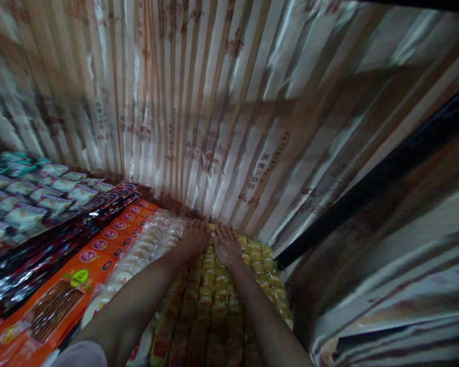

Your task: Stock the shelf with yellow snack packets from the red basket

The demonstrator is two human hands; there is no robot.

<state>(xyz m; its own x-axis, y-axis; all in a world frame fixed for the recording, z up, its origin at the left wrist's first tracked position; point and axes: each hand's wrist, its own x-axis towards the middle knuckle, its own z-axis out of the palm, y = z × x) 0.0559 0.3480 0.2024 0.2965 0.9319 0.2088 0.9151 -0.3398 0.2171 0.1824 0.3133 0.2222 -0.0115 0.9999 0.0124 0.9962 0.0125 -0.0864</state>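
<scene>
Yellow packs (222, 285) run in rows toward the curtain (199, 127). At their far edge, the right hand (227, 245) lies, fingers outstretched; left hand (196, 235): cannot tell its grasp. Nearest packs are dim, cut off.

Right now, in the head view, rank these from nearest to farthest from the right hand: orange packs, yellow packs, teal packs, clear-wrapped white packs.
1. Yellow packs, directly under the right hand.
2. Clear-wrapped white packs, just left of those.
3. Orange packs, next further left.
4. Teal packs, at the far left.
</scene>
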